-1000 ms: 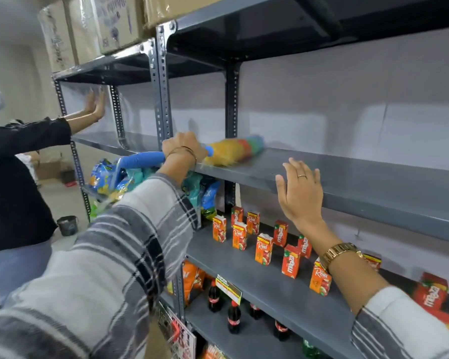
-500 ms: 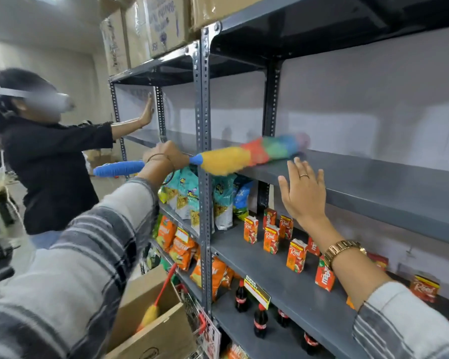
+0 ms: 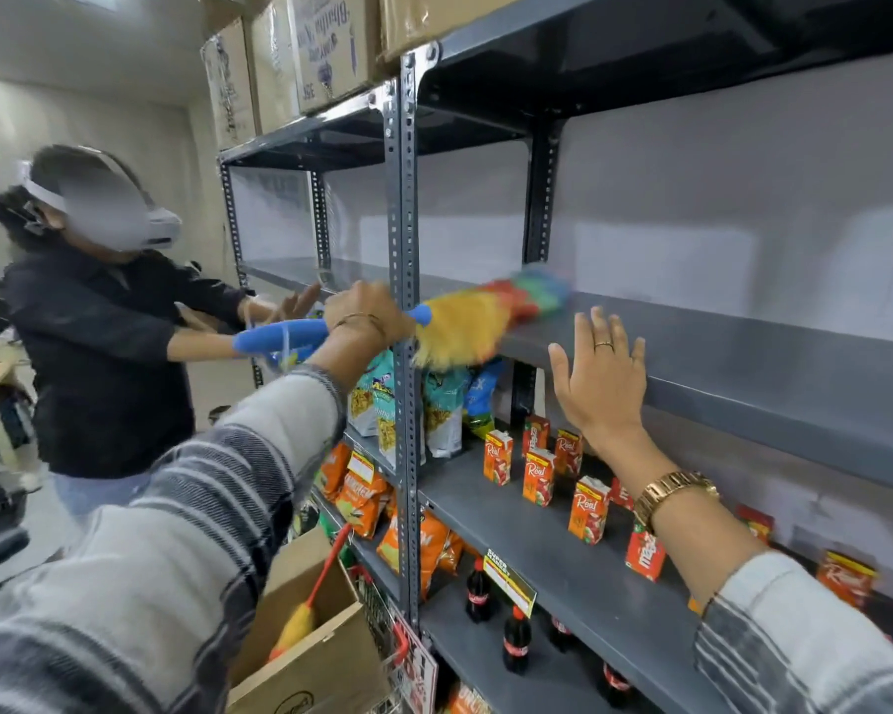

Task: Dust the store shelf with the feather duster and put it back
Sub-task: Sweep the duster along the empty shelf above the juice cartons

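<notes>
- Grey metal shelf [image 3: 743,353] at centre right, one rainbow feather duster [image 3: 485,316] sweeping its left end.
- Left hand [image 3: 364,314], fingers clenched round the blue handle, arm stretched up from lower left.
- Right hand [image 3: 601,373] flat, fingers spread, on the shelf's front edge.
- Second duster [image 3: 300,618] sits in one cardboard box [image 3: 326,662], bottom centre.

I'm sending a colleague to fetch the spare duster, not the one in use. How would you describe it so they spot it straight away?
Start at the grey metal shelving and look down to the floor at its near corner post, where an open cardboard box stands. The spare duster leans inside it: a thin red stick with a yellow head, unlike the blue-handled rainbow duster held in the left hand.
</notes>
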Demonstrator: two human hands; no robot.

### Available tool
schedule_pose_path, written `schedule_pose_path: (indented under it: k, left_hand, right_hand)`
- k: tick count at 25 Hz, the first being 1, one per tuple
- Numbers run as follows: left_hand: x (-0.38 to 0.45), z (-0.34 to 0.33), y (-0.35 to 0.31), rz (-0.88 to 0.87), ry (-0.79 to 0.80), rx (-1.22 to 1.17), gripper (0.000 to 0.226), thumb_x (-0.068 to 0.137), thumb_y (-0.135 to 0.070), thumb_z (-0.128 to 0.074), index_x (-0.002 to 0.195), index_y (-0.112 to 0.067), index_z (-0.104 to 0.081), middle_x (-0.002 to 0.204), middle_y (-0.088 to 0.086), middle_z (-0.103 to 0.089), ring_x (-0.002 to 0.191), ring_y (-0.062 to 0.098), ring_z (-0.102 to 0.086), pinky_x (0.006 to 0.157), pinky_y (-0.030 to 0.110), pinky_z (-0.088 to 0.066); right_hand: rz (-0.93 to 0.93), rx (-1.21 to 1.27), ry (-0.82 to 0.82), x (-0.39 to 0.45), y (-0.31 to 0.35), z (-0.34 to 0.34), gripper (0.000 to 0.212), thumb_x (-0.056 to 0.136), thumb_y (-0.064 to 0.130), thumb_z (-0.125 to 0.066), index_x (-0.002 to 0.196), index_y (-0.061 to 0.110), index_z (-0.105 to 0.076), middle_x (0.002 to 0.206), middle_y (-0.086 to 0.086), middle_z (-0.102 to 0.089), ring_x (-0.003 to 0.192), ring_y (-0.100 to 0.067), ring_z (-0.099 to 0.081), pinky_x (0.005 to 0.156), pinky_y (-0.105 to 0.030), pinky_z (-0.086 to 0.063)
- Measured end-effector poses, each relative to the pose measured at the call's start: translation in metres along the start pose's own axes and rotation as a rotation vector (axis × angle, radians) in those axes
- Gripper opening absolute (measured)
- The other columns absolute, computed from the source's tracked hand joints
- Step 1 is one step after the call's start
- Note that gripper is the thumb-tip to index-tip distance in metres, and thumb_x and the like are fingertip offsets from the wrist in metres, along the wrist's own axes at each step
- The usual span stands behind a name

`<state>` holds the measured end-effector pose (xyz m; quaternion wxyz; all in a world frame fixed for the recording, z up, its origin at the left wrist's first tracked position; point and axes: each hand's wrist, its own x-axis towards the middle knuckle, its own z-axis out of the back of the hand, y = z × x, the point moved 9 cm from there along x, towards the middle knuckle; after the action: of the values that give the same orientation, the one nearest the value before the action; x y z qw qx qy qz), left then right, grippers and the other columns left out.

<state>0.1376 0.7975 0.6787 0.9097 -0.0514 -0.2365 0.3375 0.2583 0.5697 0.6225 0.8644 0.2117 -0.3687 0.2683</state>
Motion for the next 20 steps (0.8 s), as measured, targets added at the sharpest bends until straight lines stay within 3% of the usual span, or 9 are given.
schedule_pose_path:
  k: [2,4,6,10,15,18,20]
  left_hand:
    - [0.0,-0.003,-0.027,-0.099,0.006,-0.017,0.043,0.085,-0.046,-0.057,0.103,-0.008,-0.065,0.106,0.015,-0.065,0.098,0.032,-0.063,0.076,0.034,-0.045]
    - [0.003,-0.01,-0.037,-0.155,0.088,-0.085,0.031,0.083,-0.035,-0.059,0.092,-0.007,-0.068,0.102,0.015,-0.066,0.089,0.033,-0.062,0.072,0.033,-0.045]
    - [0.0,-0.019,-0.042,-0.174,0.111,-0.062,0.028,0.08,-0.025,-0.058,0.097,-0.008,-0.073,0.109,0.017,-0.067,0.094,0.035,-0.063,0.074,0.034,-0.048]
    - [-0.024,-0.03,-0.102,-0.326,0.013,0.006,0.032,0.084,-0.028,-0.052,0.102,-0.007,-0.068,0.106,0.016,-0.068,0.095,0.038,-0.065,0.077,0.037,-0.05]
    - [-0.024,-0.055,-0.129,-0.488,0.239,-0.212,0.025,0.084,-0.018,-0.055,0.093,-0.013,-0.078,0.083,0.011,-0.067,0.089,0.035,-0.063,0.067,0.026,-0.042]
    - [-0.031,-0.055,-0.158,-0.483,0.18,-0.191,0.026,0.086,-0.023,-0.054,0.095,-0.01,-0.074,0.085,0.012,-0.06,0.077,0.031,-0.055,0.067,0.03,-0.043]
    - [-0.035,-0.054,-0.182,-0.563,0.19,-0.23,0.026,0.085,-0.022,-0.055,0.094,-0.006,-0.075,0.086,0.016,-0.065,0.079,0.033,-0.059,0.069,0.034,-0.049]
  right_hand:
    - [-0.021,-0.015,-0.017,0.001,-0.011,0.007,0.058,0.09,0.038,-0.033,0.129,-0.005,-0.043,0.137,-0.028,-0.041,0.127,-0.044,-0.033,0.099,-0.064,-0.024]
    - [-0.027,-0.042,-0.036,0.001,-0.02,0.014,0.059,0.09,0.039,-0.033,0.129,-0.004,-0.043,0.137,-0.027,-0.042,0.127,-0.044,-0.033,0.099,-0.065,-0.023]
    - [-0.039,-0.066,-0.063,0.003,-0.03,0.023,0.06,0.091,0.042,-0.031,0.131,-0.002,-0.042,0.138,-0.026,-0.042,0.128,-0.044,-0.032,0.1,-0.065,-0.021]
    - [-0.082,-0.1,-0.103,0.002,-0.048,0.038,0.067,0.09,0.047,-0.021,0.129,-0.002,-0.044,0.137,-0.026,-0.043,0.127,-0.043,-0.034,0.101,-0.065,-0.017]
    - [-0.165,-0.132,-0.149,0.001,-0.07,0.057,0.07,0.089,0.053,-0.021,0.133,0.001,-0.039,0.141,-0.023,-0.038,0.13,-0.039,-0.03,0.105,-0.061,-0.01]
    - [-0.187,-0.176,-0.178,-0.005,-0.085,0.073,0.075,0.088,0.055,-0.015,0.132,0.001,-0.04,0.141,-0.023,-0.039,0.129,-0.04,-0.031,0.105,-0.061,-0.012]
    - [-0.199,-0.196,-0.207,-0.009,-0.093,0.087,0.075,0.087,0.054,-0.015,0.13,-0.001,-0.042,0.139,-0.025,-0.041,0.127,-0.041,-0.034,0.104,-0.061,-0.012]
